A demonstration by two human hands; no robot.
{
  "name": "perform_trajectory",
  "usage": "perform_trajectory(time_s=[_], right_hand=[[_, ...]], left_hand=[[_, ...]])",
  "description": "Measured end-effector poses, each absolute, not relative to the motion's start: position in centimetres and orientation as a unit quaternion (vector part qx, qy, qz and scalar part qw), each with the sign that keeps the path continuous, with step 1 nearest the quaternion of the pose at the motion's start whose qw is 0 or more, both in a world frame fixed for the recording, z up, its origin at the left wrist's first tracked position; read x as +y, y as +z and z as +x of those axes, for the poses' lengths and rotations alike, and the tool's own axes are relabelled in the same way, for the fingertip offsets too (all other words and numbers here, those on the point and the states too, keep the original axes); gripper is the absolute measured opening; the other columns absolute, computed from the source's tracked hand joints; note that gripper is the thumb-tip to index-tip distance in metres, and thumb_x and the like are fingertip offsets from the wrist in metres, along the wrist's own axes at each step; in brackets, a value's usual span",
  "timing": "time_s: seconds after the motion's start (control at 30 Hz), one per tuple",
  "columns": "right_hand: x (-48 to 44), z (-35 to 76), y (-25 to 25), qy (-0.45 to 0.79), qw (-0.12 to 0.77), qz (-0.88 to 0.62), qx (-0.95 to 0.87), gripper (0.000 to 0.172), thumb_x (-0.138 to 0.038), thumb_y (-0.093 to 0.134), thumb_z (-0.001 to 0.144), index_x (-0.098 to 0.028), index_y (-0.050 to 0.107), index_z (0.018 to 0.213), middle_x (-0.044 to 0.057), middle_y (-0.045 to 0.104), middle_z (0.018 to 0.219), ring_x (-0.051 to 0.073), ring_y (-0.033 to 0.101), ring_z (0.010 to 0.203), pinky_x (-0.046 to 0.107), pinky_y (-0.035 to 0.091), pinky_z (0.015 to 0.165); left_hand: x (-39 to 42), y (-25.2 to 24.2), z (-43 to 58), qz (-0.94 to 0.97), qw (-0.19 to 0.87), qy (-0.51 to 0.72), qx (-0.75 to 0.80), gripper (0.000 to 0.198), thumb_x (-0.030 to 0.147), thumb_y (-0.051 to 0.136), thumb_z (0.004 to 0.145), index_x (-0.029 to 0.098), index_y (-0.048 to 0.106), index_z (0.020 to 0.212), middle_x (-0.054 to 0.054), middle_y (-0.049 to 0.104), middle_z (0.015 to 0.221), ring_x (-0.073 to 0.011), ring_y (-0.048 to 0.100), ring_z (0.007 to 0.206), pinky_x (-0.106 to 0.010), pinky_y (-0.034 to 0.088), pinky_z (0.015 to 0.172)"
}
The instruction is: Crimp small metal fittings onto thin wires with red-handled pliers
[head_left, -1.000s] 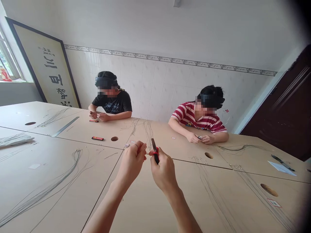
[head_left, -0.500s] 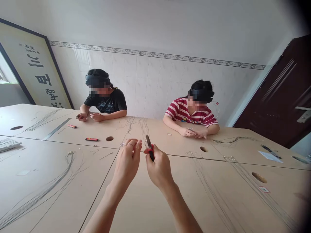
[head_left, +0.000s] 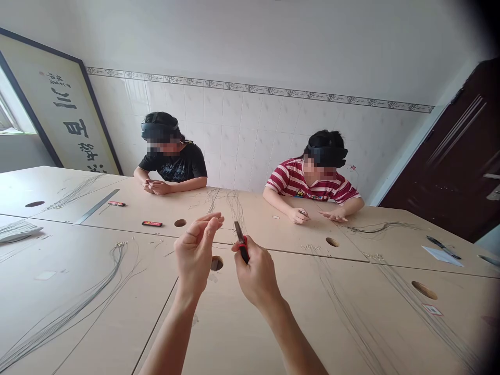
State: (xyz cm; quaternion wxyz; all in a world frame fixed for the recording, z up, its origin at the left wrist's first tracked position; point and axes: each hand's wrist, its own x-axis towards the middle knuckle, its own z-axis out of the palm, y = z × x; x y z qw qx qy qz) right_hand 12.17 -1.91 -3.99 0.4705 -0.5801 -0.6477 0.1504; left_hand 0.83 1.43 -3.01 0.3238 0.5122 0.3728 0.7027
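Observation:
My right hand (head_left: pixel 258 271) is wrapped round small pliers (head_left: pixel 242 250) with red-and-black grips. Their dark jaws point up and away from me; whether they are parted I cannot tell. Left of them, my left hand (head_left: pixel 196 250) is raised with the thumb pressed to the fingertips in a pinch. Anything held there is too small to make out. A gap separates the two hands. Beyond the pliers' tip, thin wires (head_left: pixel 236 205) lie on the table (head_left: pixel 250 323).
Bundles of thin wire with small metal ends lie at left (head_left: pixel 97 281) and right (head_left: pixel 344 302). A steel ruler (head_left: pixel 97 207), two red-and-black packets (head_left: pixel 152 224) and a pen (head_left: pixel 443 247) are farther off. The table has round holes (head_left: pixel 217 263). Two people sit opposite, hands on the tabletop.
My left hand has moved a little left, away from the pliers, uncovering a table hole. My right hand still holds the pliers. The right-hand person opposite has moved their hands apart.

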Motion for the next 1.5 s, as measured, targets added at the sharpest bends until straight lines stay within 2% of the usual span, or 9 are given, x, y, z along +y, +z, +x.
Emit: perform_trajectory(time_s=[0.17, 0.27, 0.57, 0.8, 0.97, 1.07, 1.17, 1.37, 1.5], right_hand=[[-2.1, 12.2, -3.8, 0.175, 0.483, -0.571, -0.641, 0.014, -0.023, 0.042, 0.087, -0.022, 0.051, 0.077, 0.002, 0.07, 0.072, 0.016, 0.059, 0.059, 0.025, 0.041, 0.059], [-2.0, 12.4, -3.8, 0.187, 0.483, -0.574, -0.634, 0.015, -0.023, 0.041, 0.087, -0.022, 0.052, 0.077, 0.001, 0.068, 0.069, 0.016, 0.058, 0.057, 0.025, 0.041, 0.059], [-1.9, 12.7, -3.7, 0.213, 0.492, -0.573, -0.62, 0.013, -0.024, 0.042, 0.085, -0.022, 0.052, 0.077, -0.003, 0.059, 0.057, 0.014, 0.05, 0.049, 0.023, 0.035, 0.05], [-1.9, 12.6, -4.2, 0.21, 0.492, -0.572, -0.622, 0.015, -0.027, 0.042, 0.087, -0.022, 0.053, 0.078, -0.001, 0.06, 0.062, 0.015, 0.052, 0.053, 0.023, 0.033, 0.049], [-2.1, 12.2, -4.2, 0.202, 0.487, -0.567, -0.632, 0.013, -0.023, 0.043, 0.085, -0.022, 0.053, 0.077, -0.001, 0.063, 0.062, 0.014, 0.054, 0.053, 0.023, 0.037, 0.051], [-2.2, 11.7, -4.2, 0.198, 0.481, -0.56, -0.645, 0.014, -0.022, 0.042, 0.086, -0.022, 0.052, 0.076, 0.0, 0.065, 0.066, 0.013, 0.053, 0.05, 0.023, 0.039, 0.052], [-2.2, 11.4, -4.3, 0.198, 0.469, -0.565, -0.65, 0.015, -0.022, 0.041, 0.086, -0.022, 0.052, 0.075, -0.001, 0.063, 0.063, 0.013, 0.052, 0.049, 0.023, 0.037, 0.051], [-2.1, 11.6, -4.5, 0.219, 0.462, -0.567, -0.645, 0.012, -0.02, 0.042, 0.084, -0.022, 0.052, 0.077, -0.002, 0.063, 0.065, 0.014, 0.05, 0.051, 0.024, 0.037, 0.052], [-2.1, 11.8, -4.5, 0.223, 0.475, -0.564, -0.638, 0.01, -0.018, 0.042, 0.082, -0.022, 0.049, 0.076, -0.002, 0.061, 0.067, 0.013, 0.051, 0.055, 0.023, 0.037, 0.052]], left_hand=[[0.9, -2.5, 1.0, 0.507, 0.307, 0.709, 0.382, 0.022, 0.037, 0.068, 0.085, 0.019, 0.073, 0.074, -0.008, 0.073, 0.11, -0.0233, 0.065, 0.11, -0.035, 0.051, 0.095], [0.9, -2.3, 0.9, 0.532, 0.293, 0.681, 0.409, 0.021, 0.038, 0.068, 0.084, 0.019, 0.074, 0.076, -0.007, 0.072, 0.112, -0.0201, 0.068, 0.098, -0.031, 0.054, 0.087], [0.7, -2.2, 0.2, 0.598, 0.284, 0.574, 0.482, 0.022, 0.038, 0.058, 0.088, 0.02, 0.072, 0.089, -0.002, 0.069, 0.068, -0.0181, 0.067, 0.07, -0.027, 0.053, 0.063], [2.1, -3.3, -0.2, 0.608, 0.251, 0.592, 0.467, 0.021, 0.035, 0.061, 0.086, 0.017, 0.073, 0.084, -0.012, 0.069, 0.118, -0.025, 0.067, 0.103, -0.037, 0.051, 0.091], [1.4, -2.6, -0.1, 0.526, 0.385, 0.639, 0.407, 0.027, 0.044, 0.069, 0.082, 0.018, 0.077, 0.085, -0.01, 0.069, 0.118, -0.024, 0.065, 0.104, -0.034, 0.053, 0.087], [0.8, -2.0, -0.2, 0.453, 0.486, 0.663, 0.345, 0.024, 0.04, 0.073, 0.081, 0.019, 0.077, 0.089, -0.006, 0.071, 0.109, -0.0112, 0.062, 0.082, -0.019, 0.052, 0.071], [0.2, -1.4, -0.2, 0.394, 0.572, 0.657, 0.293, 0.017, 0.034, 0.075, 0.081, 0.018, 0.076, 0.087, -0.003, 0.07, 0.102, -0.0013, 0.045, 0.057, -0.01, 0.044, 0.053], [-0.4, -0.8, 0.4, 0.294, 0.676, 0.648, 0.194, 0.016, 0.017, 0.072, 0.082, 0.015, 0.073, 0.097, -0.001, 0.065, 0.084, -0.0001, 0.033, 0.047, -0.008, 0.039, 0.042], [-0.5, -1.0, 0.8, 0.312, 0.694, 0.628, 0.161, 0.015, 0.021, 0.068, 0.086, 0.015, 0.072, 0.099, 0.001, 0.06, 0.079, -0.0005, 0.033, 0.046, -0.009, 0.04, 0.043]])
